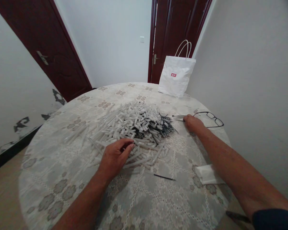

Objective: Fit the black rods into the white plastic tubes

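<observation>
Across the middle of the round table spreads a heap of translucent white pen barrels and short white caps (pixel 144 113). Thin dark pen refills (pixel 166 126) lie bunched at its right side. My left hand (pixel 116 156) is at the near edge of the heap, thumb and fingertips pinched together; what they hold is too small to make out. Right of the heap, my right hand (pixel 192 123) has its fingers closed at the ends of a few slim pens (pixel 179 118), which lie along the tabletop. One dark-tipped refill (pixel 164 177) lies alone near the front.
Eyeglasses (pixel 211 118) rest just beyond my right hand. A folded white packet (pixel 210 174) sits beneath my right forearm. At the back of the table (pixel 50 143) stands a white paper bag (pixel 177 76) with handles. Walls and two dark red doors surround the table.
</observation>
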{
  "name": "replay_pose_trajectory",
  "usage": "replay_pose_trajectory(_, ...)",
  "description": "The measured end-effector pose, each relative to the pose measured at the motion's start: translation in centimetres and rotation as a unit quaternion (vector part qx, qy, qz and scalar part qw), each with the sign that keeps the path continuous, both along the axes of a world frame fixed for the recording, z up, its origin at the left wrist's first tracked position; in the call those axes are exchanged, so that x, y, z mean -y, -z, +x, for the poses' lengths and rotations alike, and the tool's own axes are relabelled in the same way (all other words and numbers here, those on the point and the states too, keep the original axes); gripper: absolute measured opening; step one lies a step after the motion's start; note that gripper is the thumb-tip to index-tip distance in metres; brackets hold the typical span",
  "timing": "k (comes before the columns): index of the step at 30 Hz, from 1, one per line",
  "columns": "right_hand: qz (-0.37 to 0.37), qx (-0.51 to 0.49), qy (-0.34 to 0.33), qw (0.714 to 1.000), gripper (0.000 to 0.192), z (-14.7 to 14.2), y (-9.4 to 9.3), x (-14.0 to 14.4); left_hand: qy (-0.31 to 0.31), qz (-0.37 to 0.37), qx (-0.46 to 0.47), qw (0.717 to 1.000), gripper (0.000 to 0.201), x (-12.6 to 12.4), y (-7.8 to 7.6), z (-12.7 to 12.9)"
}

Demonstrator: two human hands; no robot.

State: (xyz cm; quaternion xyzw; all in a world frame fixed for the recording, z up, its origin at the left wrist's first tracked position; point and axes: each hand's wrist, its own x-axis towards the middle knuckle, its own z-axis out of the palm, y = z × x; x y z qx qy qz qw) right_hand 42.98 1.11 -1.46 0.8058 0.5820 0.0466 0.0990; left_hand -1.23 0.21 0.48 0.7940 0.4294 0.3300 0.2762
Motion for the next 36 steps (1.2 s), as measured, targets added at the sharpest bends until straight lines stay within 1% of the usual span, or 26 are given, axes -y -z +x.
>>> replay_pose_trajectory(1, -0.001, 0.002, 0.003, 1.0, 0.029, 0.0, -0.4, 0.3, 0.002, 0.024, -0.013, 1.0, 0.022, -0.1, 0.3, 0.1)
replay_pose_trajectory(3, 0.003, 0.009, 0.011, 1.0, 0.029, -0.3, -1.4, 0.9, 0.028, 0.064, -0.048, 0.996, 0.021, -0.4, 0.9, 0.3)
replay_pose_trajectory(5, 0.007, 0.012, 0.013, 1.0, 0.027, -0.9, -2.7, 1.8, 0.058, 0.102, -0.093, 0.989, 0.021, -0.4, 1.5, 0.8)
replay_pose_trajectory(6, 0.009, 0.011, 0.01, 1.0, 0.026, -1.5, -3.5, 2.3, 0.063, 0.125, -0.118, 0.983, 0.022, -0.3, 1.6, 1.2)
replay_pose_trajectory(9, 0.032, -0.025, -0.038, 0.998, 0.02, -4.3, -5.9, 4.4, 0.065, 0.161, -0.201, 0.964, 0.028, 0.1, 1.5, 2.5)
replay_pose_trajectory(12, 0.095, -0.097, -0.108, 0.985, 0.015, -8.1, -7.3, 6.5, 0.063, 0.197, -0.263, 0.942, 0.026, 0.4, 1.3, 4.0)
replay_pose_trajectory(14, 0.126, -0.16, -0.154, 0.967, 0.012, -10.7, -7.2, 7.6, 0.066, 0.209, -0.293, 0.931, 0.018, 0.5, 1.4, 4.8)
replay_pose_trajectory(17, 0.155, -0.249, -0.237, 0.926, 0.013, -13.7, -5.6, 8.2, 0.062, 0.213, -0.307, 0.925, 0.015, 0.2, 1.9, 5.4)
replay_pose_trajectory(19, 0.159, -0.29, -0.283, 0.9, 0.015, -14.9, -4.2, 8.2, 0.061, 0.215, -0.29, 0.931, 0.015, -0.1, 2.2, 5.4)
replay_pose_trajectory(21, 0.163, -0.312, -0.316, 0.881, 0.017, -15.4, -3.1, 8.0, 0.061, 0.202, -0.242, 0.947, 0.016, -0.2, 2.2, 5.0)
replay_pose_trajectory(23, 0.175, -0.33, -0.331, 0.866, 0.018, -15.6, -2.4, 7.8, 0.052, 0.159, -0.16, 0.973, 0.015, -0.2, 2.0, 4.5)
replay_pose_trajectory(24, 0.183, -0.341, -0.332, 0.86, 0.018, -15.6, -2.3, 7.8, 0.044, 0.119, -0.107, 0.986, 0.015, -0.1, 1.8, 4.3)
replay_pose_trajectory(25, 0.191, -0.353, -0.331, 0.854, 0.018, -15.6, -2.3, 7.8, 0.034, 0.066, -0.047, 0.996, 0.016, 0.1, 1.6, 4.0)
replay_pose_trajectory(26, 0.2, -0.366, -0.328, 0.848, 0.018, -15.6, -2.3, 7.8, 0.027, 0.0, 0.018, 0.999, 0.02, 0.3, 1.4, 3.8)
replay_pose_trajectory(27, 0.208, -0.377, -0.325, 0.842, 0.018, -15.7, -2.4, 7.9, 0.023, -0.072, 0.083, 0.994, 0.024, 0.5, 1.2, 3.6)
replay_pose_trajectory(28, 0.216, -0.388, -0.323, 0.836, 0.018, -15.7, -2.4, 7.9, 0.02, -0.146, 0.148, 0.978, 0.029, 0.8, 1.0, 3.5)
replay_pose_trajectory(30, 0.23, -0.404, -0.321, 0.825, 0.017, -16.0, -2.4, 8.0, 0.017, -0.271, 0.265, 0.925, 0.036, 1.2, 0.8, 3.5)
replay_pose_trajectory(32, 0.239, -0.413, -0.322, 0.818, 0.015, -16.4, -2.4, 8.1, 0.022, -0.349, 0.353, 0.868, 0.035, 1.5, 0.7, 3.6)
replay_pose_trajectory(33, 0.242, -0.416, -0.322, 0.815, 0.014, -16.6, -2.3, 8.2, 0.026, -0.37, 0.384, 0.846, 0.033, 1.6, 0.7, 3.6)
replay_pose_trajectory(34, 0.245, -0.417, -0.323, 0.814, 0.013, -16.8, -2.2, 8.2, 0.026, -0.38, 0.403, 0.832, 0.033, 1.6, 0.8, 3.7)
replay_pose_trajectory(35, 0.249, -0.418, -0.324, 0.812, 0.012, -16.9, -2.2, 8.3, 0.024, -0.378, 0.411, 0.829, 0.035, 1.6, 0.9, 3.7)
replay_pose_trajectory(36, 0.254, -0.419, -0.324, 0.809, 0.011, -17.1, -2.1, 8.3, 0.017, -0.365, 0.407, 0.837, 0.037, 1.6, 0.9, 3.6)
